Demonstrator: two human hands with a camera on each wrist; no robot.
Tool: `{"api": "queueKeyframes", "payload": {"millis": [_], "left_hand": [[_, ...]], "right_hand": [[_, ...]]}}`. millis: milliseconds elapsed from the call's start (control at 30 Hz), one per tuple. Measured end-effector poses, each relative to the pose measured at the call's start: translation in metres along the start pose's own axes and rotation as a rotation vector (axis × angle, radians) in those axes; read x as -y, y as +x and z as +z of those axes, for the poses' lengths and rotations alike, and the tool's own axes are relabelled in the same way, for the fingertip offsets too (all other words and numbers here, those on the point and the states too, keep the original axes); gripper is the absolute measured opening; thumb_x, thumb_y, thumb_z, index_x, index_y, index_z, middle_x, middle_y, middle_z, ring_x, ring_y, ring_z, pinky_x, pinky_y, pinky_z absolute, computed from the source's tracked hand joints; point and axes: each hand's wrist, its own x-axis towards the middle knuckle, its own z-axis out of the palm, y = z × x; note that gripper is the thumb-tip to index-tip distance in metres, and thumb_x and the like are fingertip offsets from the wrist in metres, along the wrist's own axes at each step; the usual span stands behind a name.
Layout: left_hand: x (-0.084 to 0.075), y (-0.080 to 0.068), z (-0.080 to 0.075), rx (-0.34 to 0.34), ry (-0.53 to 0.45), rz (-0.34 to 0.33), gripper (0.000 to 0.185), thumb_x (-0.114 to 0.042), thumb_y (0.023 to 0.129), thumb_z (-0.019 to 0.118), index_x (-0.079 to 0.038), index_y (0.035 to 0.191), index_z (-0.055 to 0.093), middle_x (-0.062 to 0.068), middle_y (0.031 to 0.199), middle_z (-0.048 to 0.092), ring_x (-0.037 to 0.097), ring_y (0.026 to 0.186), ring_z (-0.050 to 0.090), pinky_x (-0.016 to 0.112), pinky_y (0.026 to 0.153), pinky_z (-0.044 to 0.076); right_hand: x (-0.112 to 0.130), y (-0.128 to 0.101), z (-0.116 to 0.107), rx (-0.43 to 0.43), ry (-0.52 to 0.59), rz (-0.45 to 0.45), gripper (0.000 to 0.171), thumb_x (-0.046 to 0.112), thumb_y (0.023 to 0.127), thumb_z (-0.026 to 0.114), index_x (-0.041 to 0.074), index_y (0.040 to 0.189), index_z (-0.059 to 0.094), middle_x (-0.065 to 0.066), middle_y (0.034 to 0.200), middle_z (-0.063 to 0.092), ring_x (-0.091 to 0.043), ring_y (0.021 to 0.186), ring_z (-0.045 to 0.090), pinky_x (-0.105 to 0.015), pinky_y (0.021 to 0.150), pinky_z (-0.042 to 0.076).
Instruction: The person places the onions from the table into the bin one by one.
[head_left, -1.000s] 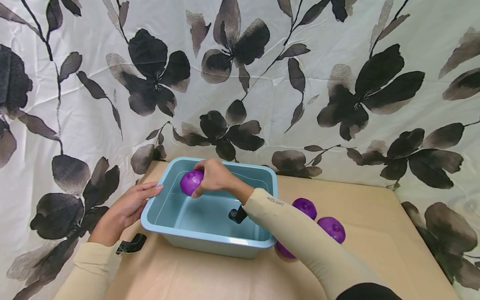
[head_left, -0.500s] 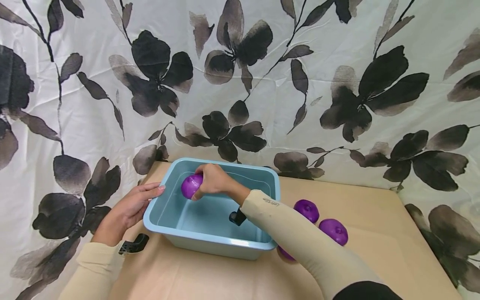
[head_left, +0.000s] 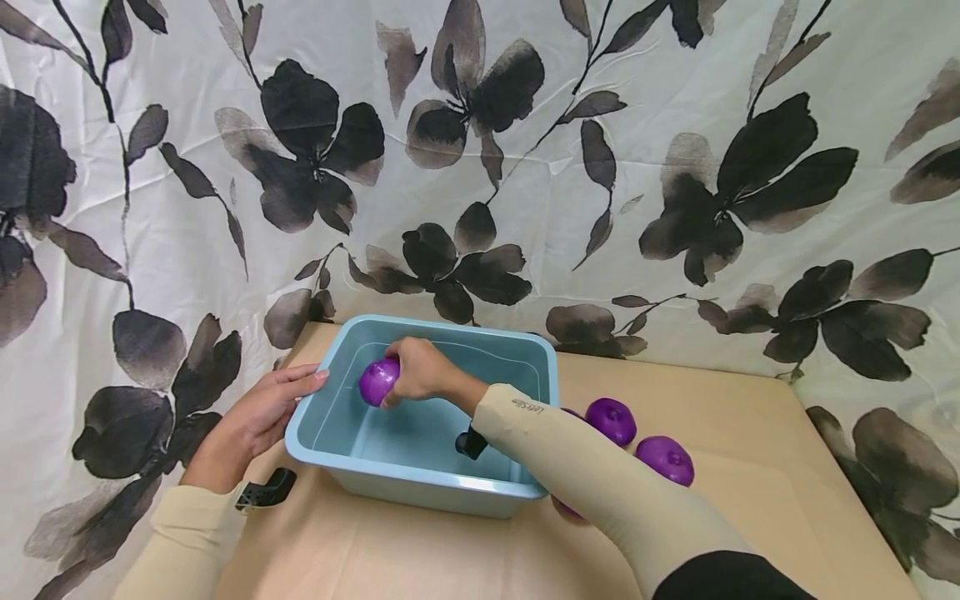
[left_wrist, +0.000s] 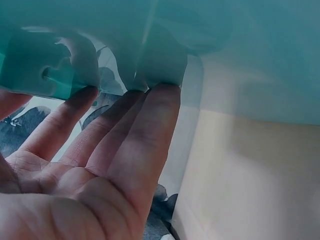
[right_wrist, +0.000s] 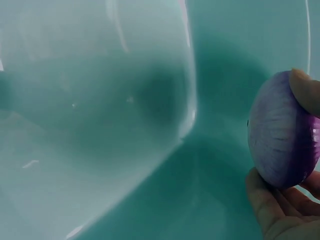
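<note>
A light blue plastic tub stands on the table. My right hand reaches into it and holds a purple onion near the left inner wall. In the right wrist view the same onion shows a pale, striped side, with the thumb on one side and fingers on the other. My left hand is at the tub's left rim. In the left wrist view its fingers are straight, with the tips against the tub's outer wall.
Several more purple onions lie on the table right of the tub, including a rear one and a right one; others are partly hidden behind the right sleeve. A floral cloth hangs behind the tan-covered table.
The right hand has lowered slightly within the tub, still holding the onion. The left hand stays at the rim.
</note>
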Motion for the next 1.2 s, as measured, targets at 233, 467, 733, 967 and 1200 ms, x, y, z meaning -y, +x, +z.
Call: {"api": "queueKeyframes", "payload": {"millis": [233,467,733,967,1200], "left_hand": [[-0.001,0.002,0.001,-0.007,0.009,0.01,0.065,-0.028,0.108,0.057,0.006,0.158,0.034,-0.007,0.11,0.075,0.013,0.101,0.075,0.037,0.086,0.064],[-0.001,0.001,0.002,-0.012,0.018,0.003,0.065,-0.028,0.108,0.058,0.006,0.158,0.034,-0.007,0.11,0.075,0.014,0.101,0.075,0.038,0.086,0.064],[0.0,-0.006,-0.005,-0.01,0.007,0.016,0.066,-0.027,0.109,0.055,0.007,0.16,0.029,-0.009,0.11,0.074,0.013,0.1,0.075,0.037,0.085,0.064],[0.001,-0.001,-0.002,0.004,-0.008,0.016,0.061,-0.027,0.109,0.056,0.003,0.157,0.037,-0.008,0.111,0.075,0.013,0.101,0.075,0.037,0.085,0.064],[0.001,0.002,0.0,0.013,0.003,0.012,0.064,-0.027,0.108,0.057,0.005,0.159,0.033,-0.008,0.111,0.075,0.013,0.101,0.075,0.038,0.086,0.064]], "right_hand": [[-0.002,0.002,0.006,0.006,-0.032,-0.001,0.083,0.03,0.073,0.096,0.006,0.143,0.059,-0.009,0.135,0.067,-0.025,0.121,0.063,-0.038,0.102,0.057],[-0.004,0.006,0.013,0.013,-0.083,-0.003,0.08,0.03,0.073,0.097,0.006,0.14,0.061,-0.008,0.132,0.069,-0.023,0.117,0.065,-0.035,0.1,0.057],[0.002,0.011,0.021,0.048,-0.105,0.002,0.076,0.03,0.075,0.096,0.008,0.139,0.062,-0.008,0.13,0.069,-0.021,0.113,0.064,-0.033,0.098,0.057],[-0.007,0.01,0.024,0.073,-0.117,0.034,0.078,0.029,0.076,0.096,0.009,0.142,0.06,-0.008,0.135,0.067,-0.022,0.117,0.065,-0.035,0.103,0.056],[-0.013,0.008,0.027,0.083,-0.147,0.046,0.077,0.028,0.076,0.096,0.009,0.142,0.061,-0.008,0.134,0.068,-0.022,0.117,0.066,-0.035,0.103,0.056]]}}
